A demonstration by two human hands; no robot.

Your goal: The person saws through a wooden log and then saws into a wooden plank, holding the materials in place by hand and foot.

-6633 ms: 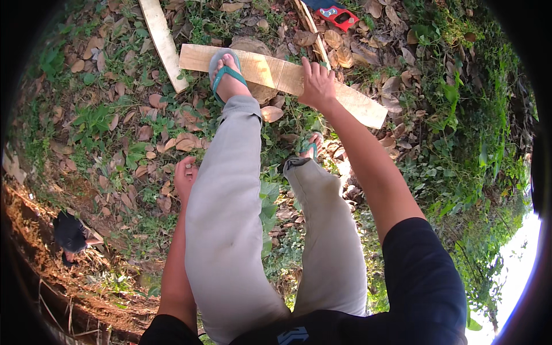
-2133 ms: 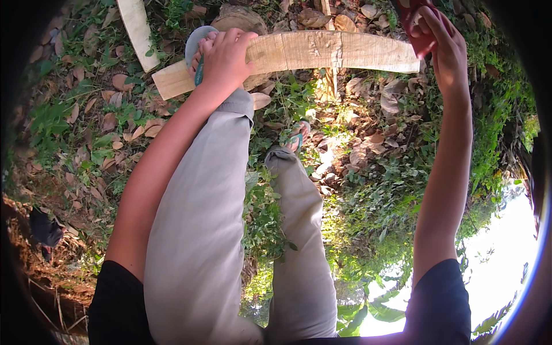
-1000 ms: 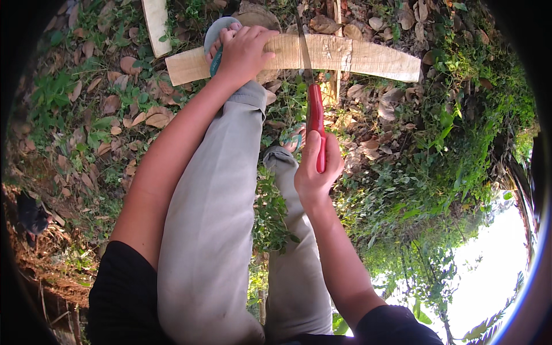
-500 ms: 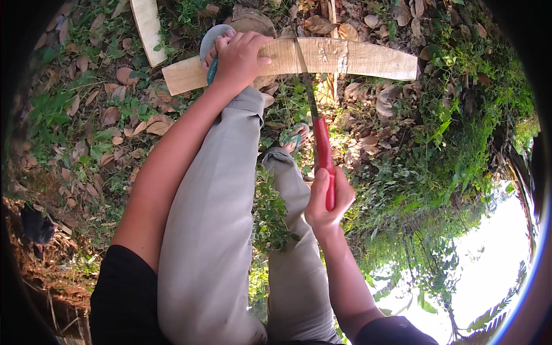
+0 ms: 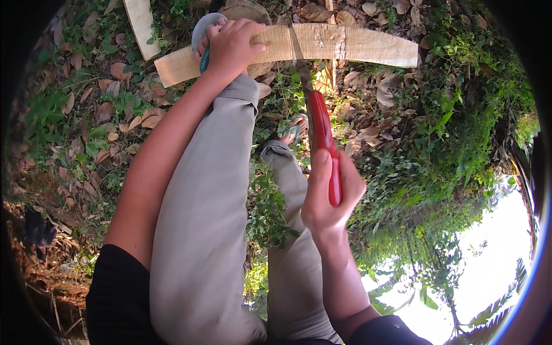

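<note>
A pale wooden board (image 5: 376, 46) lies across the top of the head view, looking curved through the lens. My left hand (image 5: 233, 47) presses down on its left part, fingers folded over the far edge, close to my foot in a flip-flop (image 5: 204, 31) that also rests on the board. In my right hand (image 5: 332, 198) is a handsaw (image 5: 322, 123), fingers wrapped round its red handle with the thumb along the side. The saw's narrow dark blade crosses the board near its middle, right of my left hand. Where the blade meets the wood, the depth of any cut cannot be made out.
A round log (image 5: 247, 11) stands under the board. Another pale plank (image 5: 141, 29) lies at the upper left, and a thin wooden strip (image 5: 330, 72) passes beneath the board. Dry leaves (image 5: 385, 95) and green plants (image 5: 437, 138) cover the ground. My other foot (image 5: 296, 127) is below the board.
The saw and my right hand are tilted slightly more and the handle sits nearer the board. Board, left hand and foot appear a little higher in the picture.
</note>
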